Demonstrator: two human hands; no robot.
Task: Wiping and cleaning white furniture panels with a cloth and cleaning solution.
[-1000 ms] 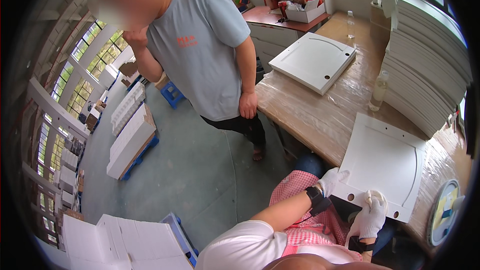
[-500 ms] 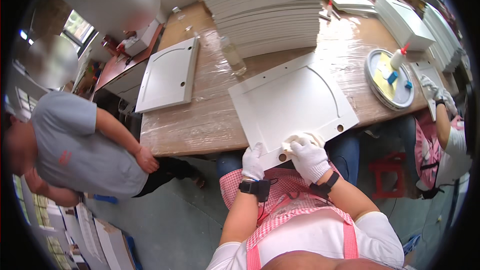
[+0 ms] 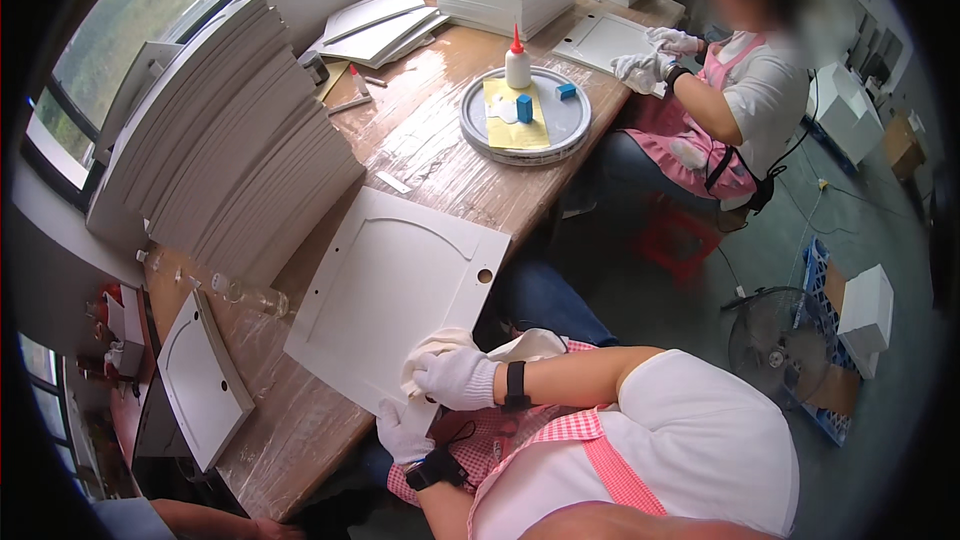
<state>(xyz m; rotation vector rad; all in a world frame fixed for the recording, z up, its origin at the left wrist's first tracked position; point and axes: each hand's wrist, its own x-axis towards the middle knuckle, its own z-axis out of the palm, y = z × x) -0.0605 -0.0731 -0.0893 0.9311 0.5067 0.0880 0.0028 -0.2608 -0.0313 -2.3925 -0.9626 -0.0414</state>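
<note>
A white door-like panel (image 3: pixel 385 260) with a curved groove and round holes lies on the table, its near corner toward me. My left hand (image 3: pixel 405 432), in a white knit glove, is closed on that near corner. My right hand (image 3: pixel 455 378), gloved too, is closed on a cream cloth (image 3: pixel 432 344) and presses it against the panel close to the left hand. Part of the cloth trails behind the right wrist. The right fingertips are partly hidden in its folds.
Stacked white panels (image 3: pixel 235 140) rise at the left, beside a clear bottle (image 3: pixel 250 295) and another panel (image 3: pixel 205 380). Ahead stands a round lid (image 3: pixel 470 120) with a glue bottle (image 3: pixel 517 68) and blue blocks (image 3: pixel 524 108). A co-worker (image 3: pixel 740 90) handles a panel at the right.
My view has swung to the right, so the whole table appears turned. The left hand still holds the panel's near corner; the right hand still presses the cloth on the panel.
</note>
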